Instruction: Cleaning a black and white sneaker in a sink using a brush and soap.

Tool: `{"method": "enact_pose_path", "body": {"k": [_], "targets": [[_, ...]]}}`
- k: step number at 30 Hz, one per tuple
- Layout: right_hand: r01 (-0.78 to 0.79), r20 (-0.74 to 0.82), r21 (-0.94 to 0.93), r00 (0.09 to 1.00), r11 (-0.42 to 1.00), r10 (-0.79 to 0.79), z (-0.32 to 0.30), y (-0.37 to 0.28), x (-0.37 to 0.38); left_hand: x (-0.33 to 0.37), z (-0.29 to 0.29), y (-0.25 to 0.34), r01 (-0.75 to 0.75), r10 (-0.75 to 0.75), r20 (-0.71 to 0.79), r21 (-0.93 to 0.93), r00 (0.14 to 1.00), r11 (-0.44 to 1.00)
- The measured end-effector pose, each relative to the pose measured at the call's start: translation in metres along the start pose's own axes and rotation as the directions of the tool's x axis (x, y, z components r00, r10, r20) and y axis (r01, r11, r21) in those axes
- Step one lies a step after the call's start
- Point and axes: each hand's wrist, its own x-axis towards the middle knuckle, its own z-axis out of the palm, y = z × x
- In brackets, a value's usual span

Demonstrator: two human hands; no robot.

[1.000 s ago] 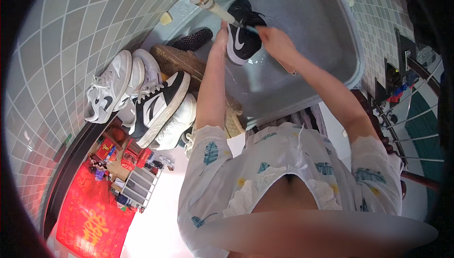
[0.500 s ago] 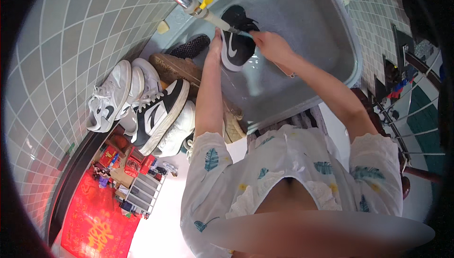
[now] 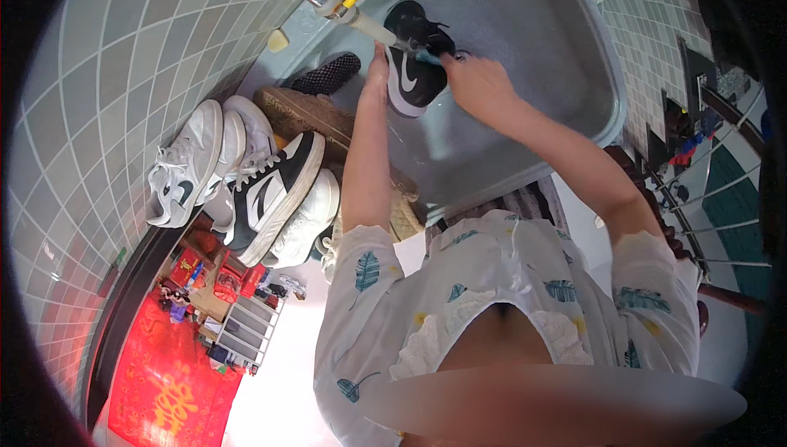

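Note:
A black sneaker (image 3: 420, 86) with a white sole and white side mark is held over the grey sink (image 3: 525, 61), under the faucet's pale hose (image 3: 373, 29). My left hand (image 3: 378, 68) grips its left side along the sole, the fingers mostly hidden behind it. Closed around a light-blue brush (image 3: 426, 57), my right hand (image 3: 479, 86) is at the shoe's laces and opening. Only a small part of the brush shows beside the fingers. Water from the hose falls on the shoe there. A black lace end hangs loose above my right hand.
Several white and black-and-white sneakers (image 3: 279, 193) are piled left of the sink. A brown shoe (image 3: 307, 115) and a dark dotted shoe (image 3: 326, 75) lie at its left rim. A cream soap piece (image 3: 278, 40) sits near the tiled wall. A metal rack (image 3: 730, 176) stands at right.
My right hand has shifted slightly right and down, with the brush still at the shoe. The shoe has tilted a little, while my left hand keeps its grip.

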Motion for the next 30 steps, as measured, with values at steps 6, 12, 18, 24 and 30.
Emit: {"method": "enact_pose_path", "body": {"k": [6,12,18,24,30], "targets": [[0.027,-0.026,0.006,0.999,1.0,-0.027,0.01,-0.008,0.004,0.009,-0.037,-0.006,-0.003,0.009,0.068,-0.094,0.998,0.996],[-0.039,-0.058,-0.121,0.998,0.992,0.032,0.017,0.027,0.032,-0.003,0.027,0.01,-0.033,0.038,-0.045,0.109,0.998,0.993],[0.02,0.071,-0.041,0.997,0.999,-0.017,-0.019,-0.004,-0.02,0.012,-0.013,0.005,0.021,-0.021,-0.014,0.007,1.0,1.0],[-0.023,-0.13,-0.075,0.991,0.997,0.013,0.022,0.02,0.031,0.036,-0.012,-0.008,-0.021,0.022,-0.005,0.098,1.0,0.995],[0.044,-0.004,-0.067,0.999,0.997,-0.045,-0.005,-0.001,-0.021,0.032,-0.012,-0.01,-0.017,0.02,0.054,-0.064,0.998,0.998]]}}
